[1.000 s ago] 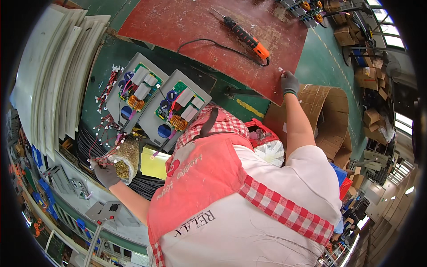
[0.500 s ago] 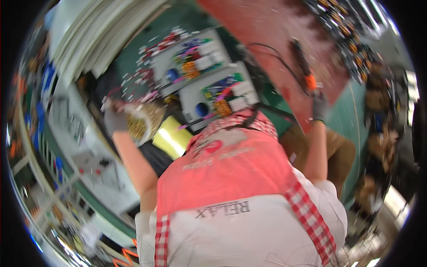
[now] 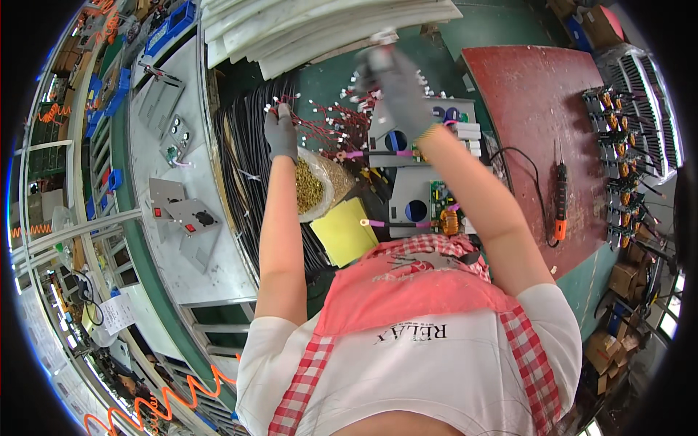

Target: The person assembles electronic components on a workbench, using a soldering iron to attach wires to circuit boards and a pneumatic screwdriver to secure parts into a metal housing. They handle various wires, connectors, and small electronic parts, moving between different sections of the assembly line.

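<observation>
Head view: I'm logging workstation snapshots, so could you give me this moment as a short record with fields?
Left hand: grey-gloved, fingertips at white connectors on thin red and white wires
Right hand: gloved, blurred; a blurred white thing at its fingertips, grip unclear
Near left hand: open bag of small brass-coloured pieces; black cables
Nearest the apron: yellow sheet, grey panel with circuit board
Right side: black-and-orange tool on red tabletop
</observation>
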{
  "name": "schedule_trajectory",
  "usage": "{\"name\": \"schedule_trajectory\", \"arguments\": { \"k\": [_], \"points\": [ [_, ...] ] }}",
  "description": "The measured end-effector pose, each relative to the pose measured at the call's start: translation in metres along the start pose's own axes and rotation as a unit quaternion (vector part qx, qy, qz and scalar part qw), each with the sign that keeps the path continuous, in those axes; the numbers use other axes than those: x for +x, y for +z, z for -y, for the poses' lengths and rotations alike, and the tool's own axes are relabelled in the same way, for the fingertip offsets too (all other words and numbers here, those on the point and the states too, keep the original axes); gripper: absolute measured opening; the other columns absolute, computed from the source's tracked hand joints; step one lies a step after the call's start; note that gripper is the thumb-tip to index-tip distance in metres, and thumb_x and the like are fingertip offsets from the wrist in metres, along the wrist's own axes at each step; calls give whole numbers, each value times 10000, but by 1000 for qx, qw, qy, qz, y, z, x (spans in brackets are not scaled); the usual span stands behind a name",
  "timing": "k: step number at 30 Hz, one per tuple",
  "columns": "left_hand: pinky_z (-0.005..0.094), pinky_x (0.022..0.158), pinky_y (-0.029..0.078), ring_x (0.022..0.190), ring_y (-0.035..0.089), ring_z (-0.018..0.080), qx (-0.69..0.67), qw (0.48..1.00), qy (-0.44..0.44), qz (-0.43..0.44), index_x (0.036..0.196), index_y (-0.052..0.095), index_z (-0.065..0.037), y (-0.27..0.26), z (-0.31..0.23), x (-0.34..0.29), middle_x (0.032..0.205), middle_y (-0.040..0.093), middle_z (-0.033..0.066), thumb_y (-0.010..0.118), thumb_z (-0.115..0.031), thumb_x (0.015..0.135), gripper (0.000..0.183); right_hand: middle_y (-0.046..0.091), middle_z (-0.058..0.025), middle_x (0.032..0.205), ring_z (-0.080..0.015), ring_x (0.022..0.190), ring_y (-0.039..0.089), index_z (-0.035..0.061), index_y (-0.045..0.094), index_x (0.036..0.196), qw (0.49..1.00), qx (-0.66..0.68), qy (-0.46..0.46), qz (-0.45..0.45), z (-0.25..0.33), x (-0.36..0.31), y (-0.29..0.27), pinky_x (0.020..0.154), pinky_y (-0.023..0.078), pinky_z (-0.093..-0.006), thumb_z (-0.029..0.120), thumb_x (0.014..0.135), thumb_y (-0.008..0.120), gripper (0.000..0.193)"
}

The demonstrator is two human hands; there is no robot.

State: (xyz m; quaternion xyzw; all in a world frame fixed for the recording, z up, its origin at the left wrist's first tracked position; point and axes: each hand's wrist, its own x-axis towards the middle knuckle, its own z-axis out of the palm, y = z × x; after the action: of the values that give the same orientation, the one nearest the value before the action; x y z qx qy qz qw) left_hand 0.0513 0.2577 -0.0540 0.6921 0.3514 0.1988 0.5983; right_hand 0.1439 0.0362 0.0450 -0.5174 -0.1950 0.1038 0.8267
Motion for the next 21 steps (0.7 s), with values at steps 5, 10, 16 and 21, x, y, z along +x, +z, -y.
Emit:
{"name": "schedule_trajectory", "arguments": {
  "k": [5,10,16,21],
  "points": [
    [403,655,460,719,602,321,188,974,127,-13,993,593,-13,11,14,3,809,616,198,528,-317,916,320,627,-79,803,-147,724,633,19,567,971,959,-139,248,-9,-106,26,38,626,530,-293,183,951,477,188],
    [421,833,493,952,628,361,472,861,-33,186,1045,638,-52,21,7,-5,1024,648,202,539,-357,877,362,655,-188,935,-319,861,652,26,661,964,662,-645,156,348,-164,48,2,757,521,-396,249,862,526,279],
    [403,814,511,941,638,328,593,784,-5,182,965,670,-27,31,-5,-11,1010,652,183,490,-354,896,380,662,-177,996,-341,938,638,76,698,955,609,-733,161,258,-141,91,-88,830,509,-427,97,762,568,234],
    [422,800,510,928,630,341,589,787,49,178,957,659,-64,50,-4,-14,1011,633,157,499,-387,896,366,640,-66,1097,-287,1054,589,231,680,1040,540,-751,203,323,-148,93,-149,906,474,-378,114,726,655,336]
  ]
}}
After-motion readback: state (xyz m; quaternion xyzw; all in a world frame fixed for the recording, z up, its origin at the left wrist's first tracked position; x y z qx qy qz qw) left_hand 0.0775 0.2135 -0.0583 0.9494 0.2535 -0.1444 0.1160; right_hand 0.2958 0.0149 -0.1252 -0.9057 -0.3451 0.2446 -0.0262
